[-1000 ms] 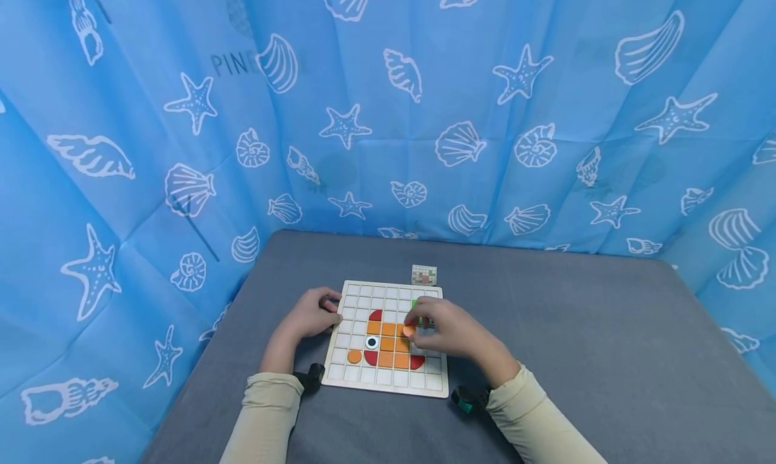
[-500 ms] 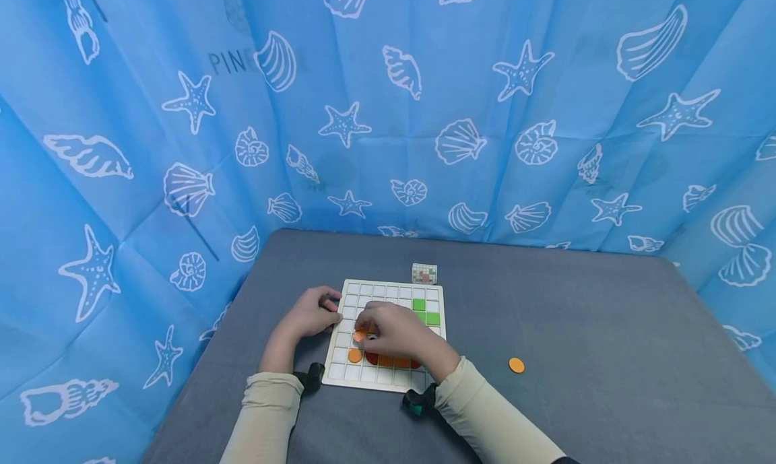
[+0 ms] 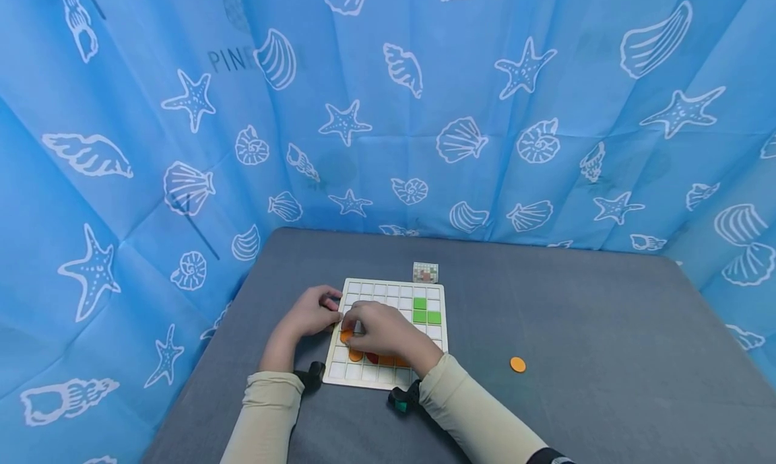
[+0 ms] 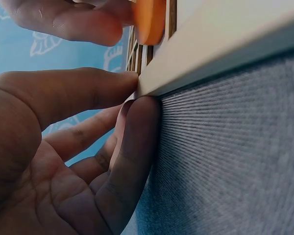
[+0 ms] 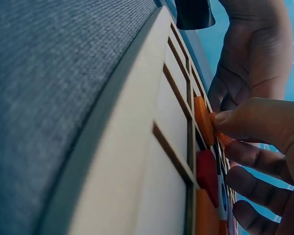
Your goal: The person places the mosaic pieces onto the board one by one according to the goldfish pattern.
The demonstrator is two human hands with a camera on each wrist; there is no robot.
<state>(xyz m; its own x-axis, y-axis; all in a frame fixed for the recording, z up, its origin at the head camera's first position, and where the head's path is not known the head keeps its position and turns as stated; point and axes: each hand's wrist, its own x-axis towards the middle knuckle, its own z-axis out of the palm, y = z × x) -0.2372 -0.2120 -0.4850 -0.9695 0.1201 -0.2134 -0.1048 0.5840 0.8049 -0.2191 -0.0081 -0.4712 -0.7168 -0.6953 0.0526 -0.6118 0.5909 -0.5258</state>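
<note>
A square wooden grid board (image 3: 337,372) with white cells lies on the grey table. My left hand (image 3: 312,313) pinches its left edge, as the left wrist view shows with fingertips at the rim (image 4: 186,58). Over the board's left columns, my right hand (image 3: 385,326) pinches an orange disc (image 3: 346,337) between thumb and finger, close above a cell. Another orange disc (image 3: 356,356) sits in a cell just below it. Orange tiles (image 3: 386,361) and a red piece (image 5: 207,174) show partly; my right hand hides the rest of that patch in the head view.
Several green square tiles (image 3: 419,316) sit at the board's upper right. A loose orange disc (image 3: 518,364) lies on the table to the right. Behind the board is a small pattern card (image 3: 426,272). A blue shell-print curtain (image 3: 388,114) hangs beyond the table.
My right hand has moved left across the board with the orange disc, uncovering the green tiles. The loose disc on the table has come into sight. My left hand has stayed at the edge.
</note>
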